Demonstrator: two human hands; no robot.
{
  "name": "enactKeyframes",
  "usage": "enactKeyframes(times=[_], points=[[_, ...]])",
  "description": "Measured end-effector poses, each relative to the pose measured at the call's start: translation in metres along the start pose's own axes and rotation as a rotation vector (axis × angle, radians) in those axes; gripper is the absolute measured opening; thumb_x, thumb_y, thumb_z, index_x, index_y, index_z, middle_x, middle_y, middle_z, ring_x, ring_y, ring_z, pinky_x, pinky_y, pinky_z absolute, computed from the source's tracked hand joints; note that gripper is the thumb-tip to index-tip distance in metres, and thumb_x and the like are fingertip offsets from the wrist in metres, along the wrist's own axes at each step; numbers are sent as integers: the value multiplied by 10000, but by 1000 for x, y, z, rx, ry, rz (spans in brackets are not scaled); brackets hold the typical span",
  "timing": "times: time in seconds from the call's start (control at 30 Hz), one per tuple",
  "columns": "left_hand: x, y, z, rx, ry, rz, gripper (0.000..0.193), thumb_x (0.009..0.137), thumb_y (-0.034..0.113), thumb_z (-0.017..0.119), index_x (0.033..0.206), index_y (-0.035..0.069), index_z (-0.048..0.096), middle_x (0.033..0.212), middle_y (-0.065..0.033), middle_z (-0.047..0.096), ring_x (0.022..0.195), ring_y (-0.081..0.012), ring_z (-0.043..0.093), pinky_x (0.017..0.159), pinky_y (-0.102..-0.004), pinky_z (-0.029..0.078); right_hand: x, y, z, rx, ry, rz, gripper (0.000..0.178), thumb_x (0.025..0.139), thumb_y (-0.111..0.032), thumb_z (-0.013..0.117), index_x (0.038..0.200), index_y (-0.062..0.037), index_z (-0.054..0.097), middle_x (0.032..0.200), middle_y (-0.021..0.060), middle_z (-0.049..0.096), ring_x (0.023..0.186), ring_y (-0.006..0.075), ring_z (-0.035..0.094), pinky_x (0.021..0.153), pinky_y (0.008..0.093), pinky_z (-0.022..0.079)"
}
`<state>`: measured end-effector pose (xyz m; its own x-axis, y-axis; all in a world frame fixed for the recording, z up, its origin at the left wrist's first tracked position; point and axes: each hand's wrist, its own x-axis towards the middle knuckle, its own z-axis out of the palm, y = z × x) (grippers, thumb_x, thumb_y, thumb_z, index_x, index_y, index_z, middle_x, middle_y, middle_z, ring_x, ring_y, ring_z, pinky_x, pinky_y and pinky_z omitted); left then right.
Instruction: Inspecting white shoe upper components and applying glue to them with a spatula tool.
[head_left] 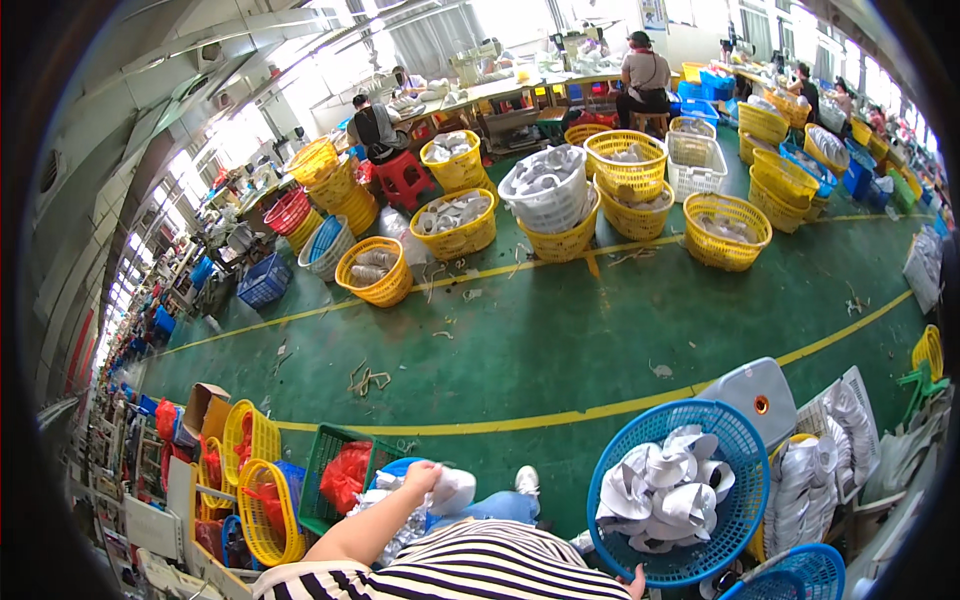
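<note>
My left hand (424, 476) is closed in front of my body, over a heap of white pieces. A rounded white piece (455, 491) is right beside its fingers; what the fingers grip is too small to make out. At the lower edge my right hand (634, 581) grips the near rim of a round blue plastic basket (612, 440). Curved white cut pieces (665, 490), like shoe uppers, lie loosely heaped in this basket. My right forearm is hidden by my striped shirt.
Stacked white pieces (800, 495) and a grey plastic stool (755, 395) adjoin the blue basket. Yellow baskets (270, 510) and a green crate (325, 470) stand at my left. Across the green floor are filled yellow baskets (730, 240) and people seated at worktables.
</note>
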<state>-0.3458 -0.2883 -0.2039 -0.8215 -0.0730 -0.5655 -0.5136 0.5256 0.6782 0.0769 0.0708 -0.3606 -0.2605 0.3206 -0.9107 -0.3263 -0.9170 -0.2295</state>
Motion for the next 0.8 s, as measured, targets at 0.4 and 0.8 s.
enactKeyframes(times=[0.4, 0.8], points=[[172, -38, -72, -27, 260, -223, 199, 709, 130, 645, 862, 29, 722, 917, -169, 697, 827, -276, 679, 731, -374, 531, -34, 14, 207, -141, -46, -221, 183, 883, -131, 627, 1034, -41, 576, 853, 52, 577, 809, 182, 553, 721, 351, 500], [313, 56, -78, 237, 212, -262, 247, 726, 214, 664, 925, 77, 714, 1012, -163, 684, 995, -312, 643, 903, -372, 490, 0, 35, 374, -334, -136, -391, 78, 893, -99, 586, 938, -36, 591, 807, 57, 575, 777, 176, 558, 695, 310, 493]])
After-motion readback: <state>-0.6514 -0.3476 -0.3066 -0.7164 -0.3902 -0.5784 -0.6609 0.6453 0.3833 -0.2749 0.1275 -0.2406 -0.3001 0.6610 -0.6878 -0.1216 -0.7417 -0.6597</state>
